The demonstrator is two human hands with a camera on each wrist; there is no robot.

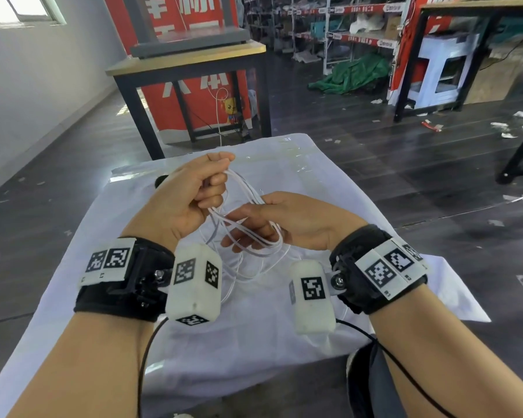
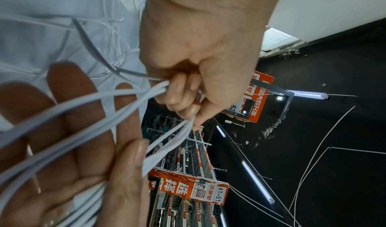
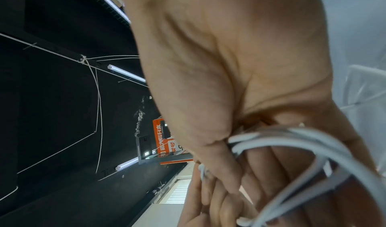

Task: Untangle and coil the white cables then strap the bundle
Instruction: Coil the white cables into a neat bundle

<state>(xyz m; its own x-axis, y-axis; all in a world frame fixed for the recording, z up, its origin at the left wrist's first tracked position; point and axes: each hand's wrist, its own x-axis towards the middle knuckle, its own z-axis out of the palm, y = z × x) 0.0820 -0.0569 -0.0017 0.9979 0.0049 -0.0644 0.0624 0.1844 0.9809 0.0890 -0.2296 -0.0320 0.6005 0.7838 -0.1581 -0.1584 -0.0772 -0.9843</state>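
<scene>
Over the white-clothed table (image 1: 284, 333) I hold the white cables (image 1: 249, 190) between both hands. My left hand (image 1: 215, 182) is a raised fist that grips several strands; the left wrist view shows the cables (image 2: 125, 101) leaving that hand (image 2: 183, 98). My right hand (image 1: 254, 224) points left with straight fingers; the loops run round them, and the thumb presses the strands down. In the right wrist view the cables (image 3: 292, 136) arc across the right hand's fingers (image 3: 277, 172). More loose cable (image 1: 248, 270) lies on the cloth below both hands.
A small black object (image 1: 161, 180) lies on the cloth behind my left hand, and clear plastic film (image 1: 287, 159) covers the far edge. Beyond stands a black-framed wooden table (image 1: 187, 60). Dark floor surrounds the table on both sides.
</scene>
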